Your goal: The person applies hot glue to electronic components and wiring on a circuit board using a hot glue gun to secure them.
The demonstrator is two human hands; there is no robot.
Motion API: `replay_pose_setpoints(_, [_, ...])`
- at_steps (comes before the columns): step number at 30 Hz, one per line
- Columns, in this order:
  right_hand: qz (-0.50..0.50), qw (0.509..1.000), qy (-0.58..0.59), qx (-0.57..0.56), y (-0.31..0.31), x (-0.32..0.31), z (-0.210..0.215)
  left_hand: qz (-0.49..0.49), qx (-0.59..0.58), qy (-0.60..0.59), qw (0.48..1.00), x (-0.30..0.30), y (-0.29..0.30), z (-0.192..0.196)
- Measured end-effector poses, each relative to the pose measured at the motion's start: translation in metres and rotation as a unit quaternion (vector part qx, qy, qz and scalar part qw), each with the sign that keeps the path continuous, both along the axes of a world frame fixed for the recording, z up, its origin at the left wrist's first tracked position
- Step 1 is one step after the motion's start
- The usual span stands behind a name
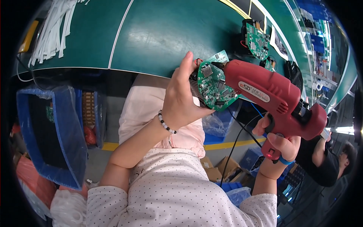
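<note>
Board, a round green circuit board (pixel 212 86), I judge light and fragile; left hand (pixel 181 100) grips its edge at the centre of the frame, right hand (pixel 278 145) holds the red plastic glue gun (pixel 276 100).

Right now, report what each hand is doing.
Left hand: closed on the round green circuit board, held up off the bench.
Right hand: closed on the red glue gun, nozzle at the board.
</note>
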State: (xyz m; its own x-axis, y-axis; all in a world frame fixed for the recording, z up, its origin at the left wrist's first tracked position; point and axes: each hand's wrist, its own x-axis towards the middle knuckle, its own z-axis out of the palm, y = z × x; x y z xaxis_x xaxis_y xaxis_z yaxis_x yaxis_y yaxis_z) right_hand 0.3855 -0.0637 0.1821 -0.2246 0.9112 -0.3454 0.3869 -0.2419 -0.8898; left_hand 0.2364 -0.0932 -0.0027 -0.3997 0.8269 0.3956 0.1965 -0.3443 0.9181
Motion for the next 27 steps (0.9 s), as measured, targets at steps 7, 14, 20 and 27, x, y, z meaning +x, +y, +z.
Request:
replay_pose_setpoints(7, [0.023, 0.999, 0.036, 0.003, 0.0, 0.005, -0.001, 0.005, 0.012, -0.004, 1.0, 0.002, 0.001, -0.002])
replay_pose_setpoints(14, [0.03, 0.999, 0.027, 0.015, -0.004, 0.006, 0.002, 0.0, 0.009, 0.006, 1.0, 0.002, 0.001, -0.003])
replay_pose_setpoints(20, [0.07, 0.998, 0.004, -0.001, -0.006, 0.011, 0.003, 0.0, 0.017, 0.018, 1.0, 0.002, 0.001, -0.003])
replay_pose_setpoints(27, [0.041, 0.999, 0.03, -0.006, -0.008, 0.011, -0.007, -0.005, 0.007, 0.029, 1.0, 0.0, -0.002, -0.006])
